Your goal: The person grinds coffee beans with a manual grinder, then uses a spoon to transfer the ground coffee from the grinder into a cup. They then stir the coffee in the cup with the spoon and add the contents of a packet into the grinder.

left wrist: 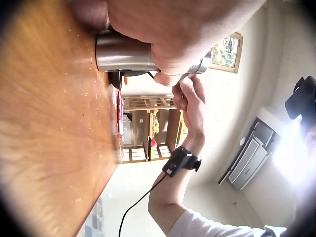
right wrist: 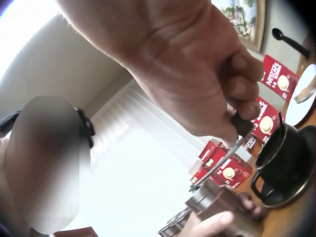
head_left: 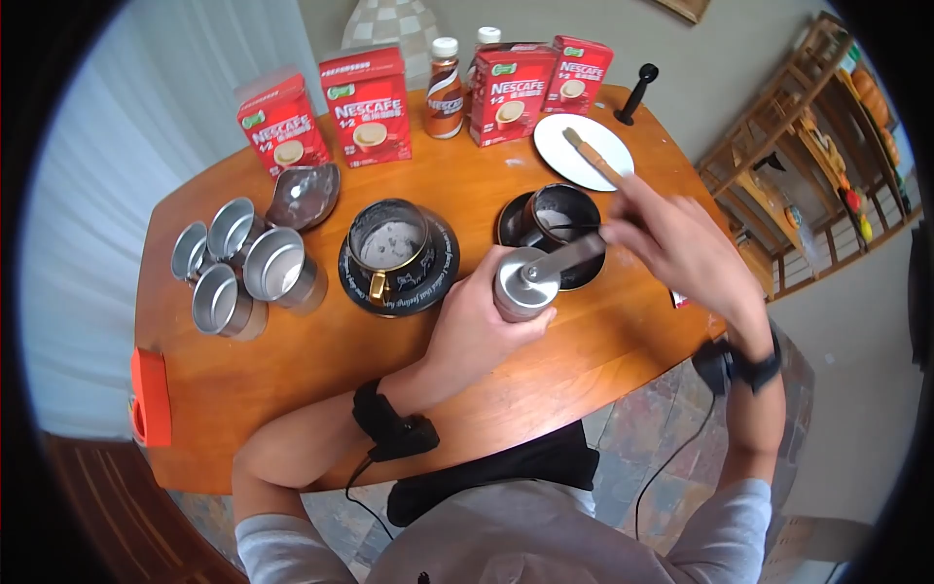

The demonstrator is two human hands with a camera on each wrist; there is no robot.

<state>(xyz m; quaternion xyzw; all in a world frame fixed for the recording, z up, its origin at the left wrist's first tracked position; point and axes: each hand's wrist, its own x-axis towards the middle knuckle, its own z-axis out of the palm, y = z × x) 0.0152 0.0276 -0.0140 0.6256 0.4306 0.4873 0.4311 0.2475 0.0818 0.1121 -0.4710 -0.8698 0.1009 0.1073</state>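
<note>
A silver hand coffee grinder (head_left: 526, 292) stands upright near the middle of the table, and my left hand (head_left: 465, 336) grips its body. Its metal crank (head_left: 572, 255) points right. At the crank's end my right hand (head_left: 681, 238) curls round the dark knob (right wrist: 242, 124), as the right wrist view shows. The grinder's base is close to the tabletop in the left wrist view. Just beyond the crank, a black cup (right wrist: 281, 153) with pale contents and a thin dark stick or handle in it sits on a black saucer (head_left: 508, 222).
A black cup with gold handle (head_left: 377, 284) holds greyish powder, left of the grinder. Several metal cups (head_left: 229, 302) and a dark dish (head_left: 305, 195) lie farther left. Nescafe boxes (head_left: 368, 107), bottles (head_left: 445, 92) and a white plate (head_left: 555, 156) with a brush (head_left: 593, 158) line the back.
</note>
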